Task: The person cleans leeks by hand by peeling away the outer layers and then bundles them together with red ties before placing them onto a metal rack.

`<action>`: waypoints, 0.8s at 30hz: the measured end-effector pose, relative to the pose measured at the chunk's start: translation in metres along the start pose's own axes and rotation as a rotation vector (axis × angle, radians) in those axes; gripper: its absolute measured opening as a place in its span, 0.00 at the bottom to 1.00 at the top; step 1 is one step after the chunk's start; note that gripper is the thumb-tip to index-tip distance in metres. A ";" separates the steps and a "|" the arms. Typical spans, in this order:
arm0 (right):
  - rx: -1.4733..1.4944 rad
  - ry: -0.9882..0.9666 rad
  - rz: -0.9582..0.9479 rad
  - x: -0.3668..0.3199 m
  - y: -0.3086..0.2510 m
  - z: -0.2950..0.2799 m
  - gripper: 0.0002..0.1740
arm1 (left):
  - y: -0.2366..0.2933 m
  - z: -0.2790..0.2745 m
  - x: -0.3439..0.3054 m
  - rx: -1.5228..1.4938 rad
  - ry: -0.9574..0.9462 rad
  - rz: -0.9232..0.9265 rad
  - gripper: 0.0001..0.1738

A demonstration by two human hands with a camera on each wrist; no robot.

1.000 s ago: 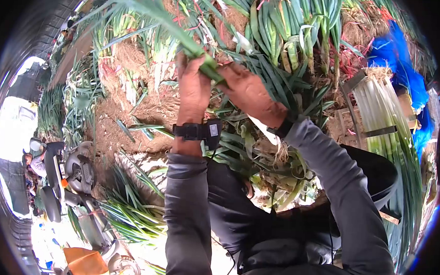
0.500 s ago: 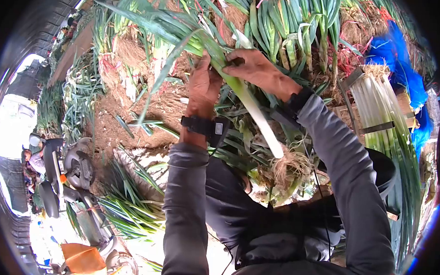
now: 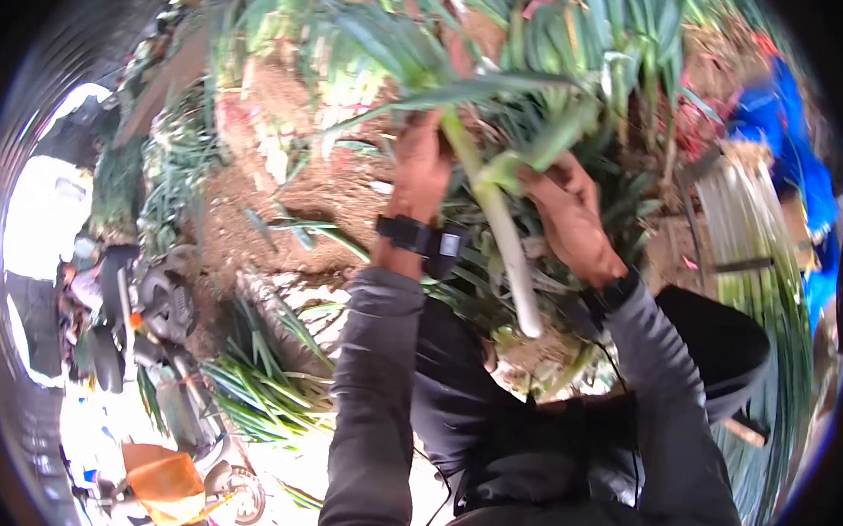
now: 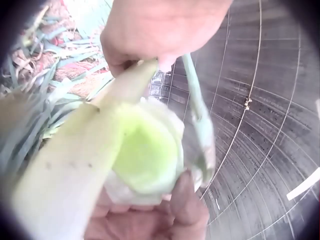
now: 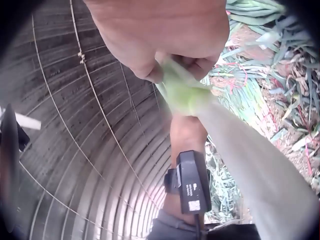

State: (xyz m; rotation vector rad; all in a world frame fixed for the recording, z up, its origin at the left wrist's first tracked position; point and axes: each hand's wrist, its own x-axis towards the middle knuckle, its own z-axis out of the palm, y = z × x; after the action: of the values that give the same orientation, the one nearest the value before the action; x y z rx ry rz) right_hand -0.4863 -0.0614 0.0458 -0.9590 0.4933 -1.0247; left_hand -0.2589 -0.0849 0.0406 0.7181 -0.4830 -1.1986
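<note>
A large green onion (image 3: 508, 224) slants across the middle of the head view, white end down and green leaves at the top. My left hand (image 3: 420, 174) grips it around the upper stalk, just under the leaves. With my right hand (image 3: 566, 218) I pinch an outer leaf (image 3: 560, 142), which is folded away from the stalk to the right. In the left wrist view the pale stalk (image 4: 65, 170) runs close to the camera, with the peeled layer (image 4: 147, 155) spread open beside it. The right wrist view shows the stalk (image 5: 260, 170) running down right from my fingers.
Tied bundles of green onions (image 3: 628, 56) line the back. On the right, a bundle with white stalks (image 3: 744, 202) lies in a metal rack beside blue sheeting (image 3: 781, 109). Loose green onions (image 3: 265, 393) lie on the left, near a parked scooter (image 3: 159, 346). Leaf scraps litter the soil.
The onion has come down into full view, its white end now hanging between my arms. My right hand has moved right and down, drawing the outer leaf away from the stalk.
</note>
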 end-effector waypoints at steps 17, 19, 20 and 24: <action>0.658 0.133 0.442 -0.013 0.027 -0.067 0.10 | 0.057 -0.087 0.016 -0.252 0.186 0.415 0.18; 0.762 0.043 0.477 -0.017 0.030 -0.078 0.11 | 0.067 -0.089 0.010 -0.282 0.228 0.473 0.15; 0.722 0.045 0.515 -0.019 0.034 -0.084 0.11 | 0.072 -0.083 0.007 -0.258 0.272 0.481 0.14; 0.192 0.021 0.358 -0.061 0.059 -0.107 0.18 | 0.084 -0.101 -0.001 -0.076 0.421 0.519 0.11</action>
State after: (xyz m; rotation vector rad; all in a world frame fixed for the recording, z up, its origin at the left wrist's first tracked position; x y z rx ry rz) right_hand -0.5647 -0.0427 -0.0649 -0.6607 0.5504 -0.7431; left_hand -0.1343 -0.0436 0.0319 0.7011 -0.2446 -0.5560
